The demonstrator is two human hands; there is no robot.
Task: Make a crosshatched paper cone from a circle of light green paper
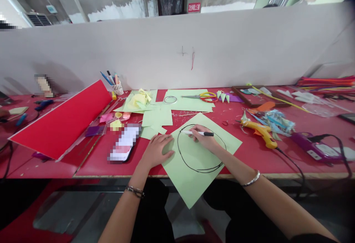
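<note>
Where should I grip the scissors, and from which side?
By the looped handles, I'd say, coming from the near right: the scissors lie flat, loops to the right, blades pointing left. The right hand holds a marker.

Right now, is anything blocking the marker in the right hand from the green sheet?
Nothing visible stands between the marker and the green sheet below. The left hand lies over the sheet's upper-left edge, near the marker's tip.

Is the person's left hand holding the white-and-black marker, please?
No, the right hand grips the white-and-black marker, while the left hand rests at the pale green sheet's edge.
</note>
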